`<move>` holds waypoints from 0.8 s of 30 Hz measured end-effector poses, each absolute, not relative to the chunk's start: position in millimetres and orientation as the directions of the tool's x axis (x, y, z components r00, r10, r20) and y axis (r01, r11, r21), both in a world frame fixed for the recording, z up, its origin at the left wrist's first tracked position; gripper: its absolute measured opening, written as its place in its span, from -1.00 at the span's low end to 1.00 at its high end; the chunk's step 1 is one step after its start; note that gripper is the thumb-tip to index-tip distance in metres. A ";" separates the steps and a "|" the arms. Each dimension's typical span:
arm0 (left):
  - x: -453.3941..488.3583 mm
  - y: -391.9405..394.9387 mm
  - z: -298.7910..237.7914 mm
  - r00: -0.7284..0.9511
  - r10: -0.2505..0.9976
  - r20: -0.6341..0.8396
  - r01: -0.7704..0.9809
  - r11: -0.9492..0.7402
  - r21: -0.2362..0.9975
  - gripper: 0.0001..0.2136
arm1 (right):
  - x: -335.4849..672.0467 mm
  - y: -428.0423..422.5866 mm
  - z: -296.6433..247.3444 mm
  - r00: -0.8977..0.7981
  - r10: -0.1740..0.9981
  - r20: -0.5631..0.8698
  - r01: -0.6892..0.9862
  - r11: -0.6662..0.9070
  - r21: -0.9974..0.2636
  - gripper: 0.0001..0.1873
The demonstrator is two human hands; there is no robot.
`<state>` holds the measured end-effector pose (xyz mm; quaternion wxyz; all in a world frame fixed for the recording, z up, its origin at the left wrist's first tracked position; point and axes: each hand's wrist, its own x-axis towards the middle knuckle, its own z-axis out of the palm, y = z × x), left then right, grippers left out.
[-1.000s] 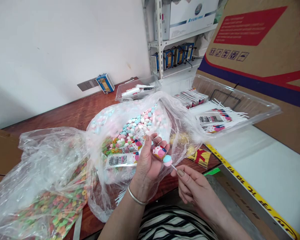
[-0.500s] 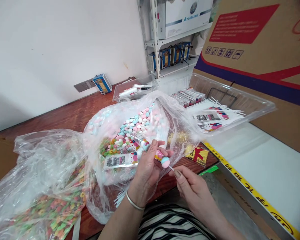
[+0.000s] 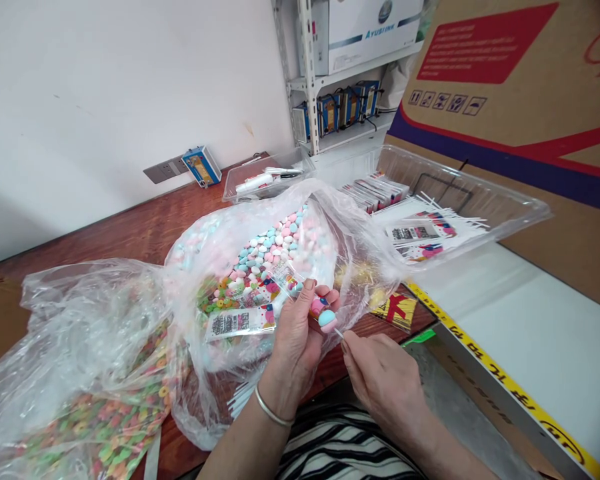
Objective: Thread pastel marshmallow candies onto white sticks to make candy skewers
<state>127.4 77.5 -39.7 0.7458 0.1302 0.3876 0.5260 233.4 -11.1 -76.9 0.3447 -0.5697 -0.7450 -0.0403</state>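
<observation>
Bright, even light; wide-angle edge distortion.

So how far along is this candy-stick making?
Done: a heap of packed sticks lies in the clear tray. In hand: the left hand pinches a pink-and-blue candy while the right hand holds a white stick to it. Left, by the look of it: plenty, since the bag of pastel candies and the bag of ring candies look well filled.
</observation>
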 end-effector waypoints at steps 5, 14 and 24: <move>124.9 76.4 -42.3 0.205 0.897 -0.390 -0.668 0.420 0.614 -0.79 | 230.5 -9.8 -75.9 0.049 0.886 0.460 0.715 0.291 -0.635 -0.79; 116.3 74.2 -44.9 0.383 0.892 -0.241 -0.612 0.441 0.657 -0.76 | 225.3 -10.4 -68.4 0.088 0.981 -0.172 -0.082 -0.165 -0.983 -0.66; 116.3 81.0 -39.6 0.249 0.911 -0.329 -0.748 0.397 0.532 -0.78 | 232.6 -10.4 -70.6 0.106 0.932 0.346 0.513 0.247 -0.822 -0.78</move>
